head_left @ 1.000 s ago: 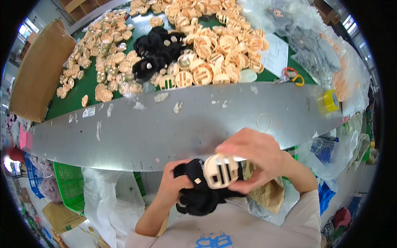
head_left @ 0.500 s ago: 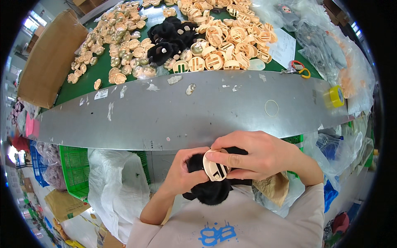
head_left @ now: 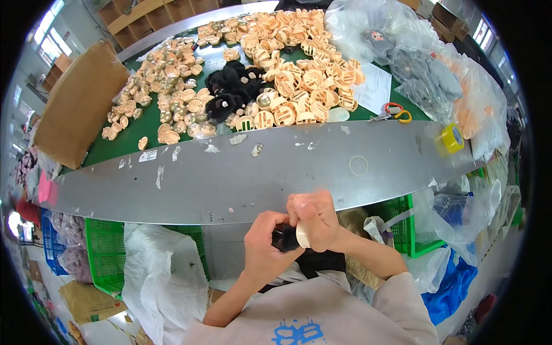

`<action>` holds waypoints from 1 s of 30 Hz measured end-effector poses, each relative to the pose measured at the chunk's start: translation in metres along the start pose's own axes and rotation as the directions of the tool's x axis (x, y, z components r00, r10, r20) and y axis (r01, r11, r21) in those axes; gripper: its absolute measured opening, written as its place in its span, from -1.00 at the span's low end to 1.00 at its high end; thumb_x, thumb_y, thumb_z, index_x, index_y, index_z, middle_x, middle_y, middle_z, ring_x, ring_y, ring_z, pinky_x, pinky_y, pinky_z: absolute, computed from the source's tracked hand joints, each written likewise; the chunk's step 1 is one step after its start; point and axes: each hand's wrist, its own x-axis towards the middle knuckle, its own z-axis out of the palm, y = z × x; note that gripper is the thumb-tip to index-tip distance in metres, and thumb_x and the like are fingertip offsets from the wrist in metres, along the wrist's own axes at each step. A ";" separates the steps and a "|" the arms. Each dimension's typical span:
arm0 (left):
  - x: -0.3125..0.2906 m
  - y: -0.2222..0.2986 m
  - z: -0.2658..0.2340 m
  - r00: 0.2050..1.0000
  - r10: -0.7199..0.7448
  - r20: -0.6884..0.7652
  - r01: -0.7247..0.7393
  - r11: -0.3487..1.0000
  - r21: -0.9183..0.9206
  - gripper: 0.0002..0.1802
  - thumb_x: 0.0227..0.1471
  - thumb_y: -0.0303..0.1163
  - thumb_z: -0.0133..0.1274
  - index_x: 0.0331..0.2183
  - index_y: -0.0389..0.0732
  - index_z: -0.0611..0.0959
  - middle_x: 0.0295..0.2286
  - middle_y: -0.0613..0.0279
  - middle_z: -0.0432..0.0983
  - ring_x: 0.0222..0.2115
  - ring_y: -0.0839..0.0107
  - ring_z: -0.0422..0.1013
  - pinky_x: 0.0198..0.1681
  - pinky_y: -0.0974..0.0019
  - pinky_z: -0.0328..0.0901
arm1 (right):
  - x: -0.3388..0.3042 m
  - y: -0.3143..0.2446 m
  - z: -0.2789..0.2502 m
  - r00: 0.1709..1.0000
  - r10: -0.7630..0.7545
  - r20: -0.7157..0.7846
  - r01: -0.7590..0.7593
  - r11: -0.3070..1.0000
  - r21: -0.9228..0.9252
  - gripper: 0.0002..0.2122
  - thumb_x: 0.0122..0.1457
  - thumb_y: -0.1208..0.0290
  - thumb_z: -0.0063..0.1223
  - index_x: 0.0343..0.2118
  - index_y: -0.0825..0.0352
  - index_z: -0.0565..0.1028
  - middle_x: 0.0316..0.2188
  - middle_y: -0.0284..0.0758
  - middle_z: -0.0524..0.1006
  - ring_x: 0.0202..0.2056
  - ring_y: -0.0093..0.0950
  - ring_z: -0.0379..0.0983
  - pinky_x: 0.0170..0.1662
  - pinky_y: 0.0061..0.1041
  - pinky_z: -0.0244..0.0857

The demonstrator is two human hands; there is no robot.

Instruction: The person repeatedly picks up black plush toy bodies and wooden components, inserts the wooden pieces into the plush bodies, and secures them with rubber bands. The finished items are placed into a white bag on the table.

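Both my hands are together just past the metal table's near edge, in front of my body. My left hand (head_left: pixel 263 244) is closed round a black furry plush piece (head_left: pixel 284 237), which shows between thumb and fingers. A round cream plastic part (head_left: pixel 303 236) stands edge-on against the plush's right side. My right hand (head_left: pixel 316 219) is closed over that part, slightly blurred, with its fingers curled at the top near my left fingertips. The plush's far side is hidden by my hands.
Beyond the grey metal edge (head_left: pixel 190 195) lie heaps of cream slotted plastic parts (head_left: pixel 286 115), clear-and-cream rounded pieces (head_left: pixel 164 69) and black plush pieces (head_left: pixel 224 106). Red-and-yellow scissors (head_left: pixel 397 112), yellow tape (head_left: pixel 452 138) and a paper sheet (head_left: pixel 372 89) lie right. Green crates (head_left: pixel 104 253) stand below.
My right hand has turned from a flat pinch on the plastic part's face to a curled grip over it. The part has turned edge-on. The view has shifted, showing more of the background.
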 end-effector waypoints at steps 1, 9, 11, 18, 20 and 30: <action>-0.001 0.000 0.001 1.000 -0.004 -0.008 0.004 1.000 -0.013 -0.55 -0.36 -0.46 0.39 -0.33 -0.21 0.55 -0.40 0.22 0.49 -0.44 0.36 0.46 -0.37 0.34 0.37 | -0.005 0.009 0.000 0.999 -0.015 -0.029 0.016 0.999 0.036 -0.56 0.33 0.25 -0.22 -0.67 0.40 0.35 -0.68 -0.30 0.32 -0.66 -0.49 0.19 -0.58 -0.49 0.06; 0.018 -0.009 0.022 0.938 -0.174 -0.300 0.128 0.978 -0.166 -0.58 -0.29 -0.57 0.21 -0.28 -0.21 0.46 -0.41 0.26 0.37 -0.55 0.49 0.29 -0.48 0.41 0.25 | -0.028 0.010 -0.005 0.905 0.078 -0.418 -0.173 0.966 -0.193 -0.65 0.28 0.18 -0.04 -0.51 0.37 0.37 -0.66 -0.43 0.31 -0.59 -0.65 0.18 -0.51 -0.57 0.08; 0.020 -0.027 0.020 0.966 -0.202 -0.164 0.163 0.961 -0.224 -0.77 -0.12 -0.58 0.14 -0.33 -0.23 0.48 -0.45 0.39 0.39 -0.54 0.60 0.27 -0.50 0.48 0.21 | -0.040 0.009 0.002 0.904 0.094 -0.418 -0.189 0.963 -0.192 -0.66 0.10 0.18 0.25 -0.45 0.34 0.36 -0.64 -0.46 0.30 -0.58 -0.68 0.18 -0.54 -0.61 0.08; 0.010 0.003 0.030 0.884 -0.391 0.254 0.395 0.339 -0.854 -0.92 0.19 -0.43 0.02 -0.37 -0.18 0.55 -0.46 0.52 0.40 -0.51 0.76 0.19 -0.47 0.57 0.09 | -0.058 0.002 0.005 0.839 0.051 -0.542 -0.204 0.953 -0.226 -0.59 -0.03 0.27 0.38 -0.64 0.31 0.28 -0.73 -0.47 0.23 -0.65 -0.70 0.05 -0.63 -0.61 -0.06; 0.009 0.008 0.042 0.961 -0.262 0.084 0.235 0.624 -0.745 -0.84 0.18 -0.42 0.05 -0.44 -0.21 0.47 -0.51 0.51 0.30 -0.51 0.70 0.15 -0.49 0.54 0.04 | -0.062 0.004 -0.006 0.831 -0.125 -0.542 -0.153 0.885 -0.440 -0.64 0.00 0.35 0.35 -0.61 0.32 0.30 -0.70 -0.53 0.24 -0.63 -0.78 0.06 -0.62 -0.68 -0.08; 0.018 0.010 0.088 0.963 0.248 -0.106 -0.259 0.960 -0.106 -0.70 0.13 -0.35 0.11 -0.51 -0.29 0.40 -0.59 0.22 0.18 -0.59 0.41 0.13 -0.54 0.35 0.07 | -0.069 0.011 -0.040 0.714 -0.408 -0.570 -0.089 0.754 -0.651 -0.70 0.08 0.35 0.18 -0.64 0.33 0.31 -0.66 -0.26 0.26 -0.62 -0.27 0.19 -0.55 -0.32 0.04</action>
